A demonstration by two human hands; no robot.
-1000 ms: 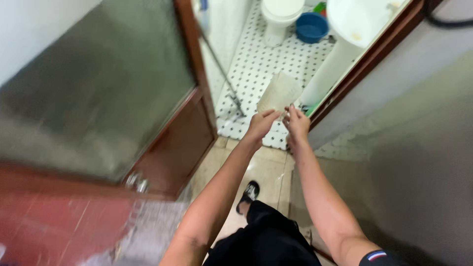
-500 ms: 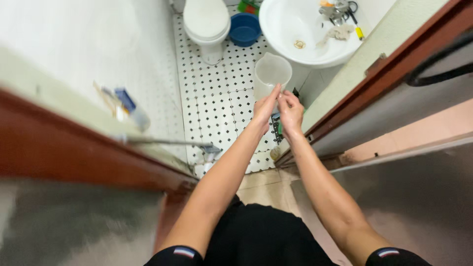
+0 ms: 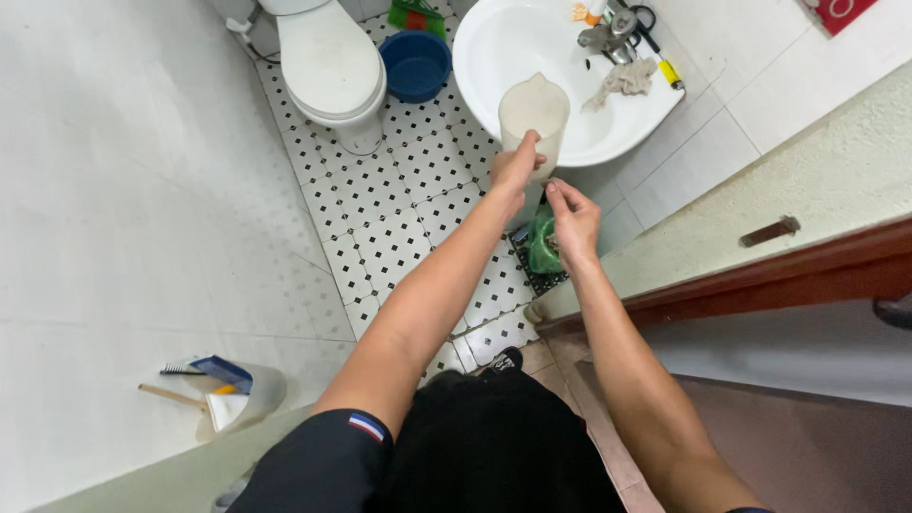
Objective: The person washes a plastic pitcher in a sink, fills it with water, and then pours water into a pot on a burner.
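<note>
The left hand is gripping a pale jug by its side, fingers curled around it, holding it over the near rim of the sink. Just nearer, the right hand is pinching its fingertips together; whether on anything, I cannot tell.

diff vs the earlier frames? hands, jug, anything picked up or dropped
The view moved from the doorway into the bathroom: toilet, blue basin and sink are now closer. The jug has come up beside the sink rim. Nothing taken or let go. The left hand still grips the jug, and the right hand stays close below it, fingers pinched; what they pinch cannot be told.
</note>
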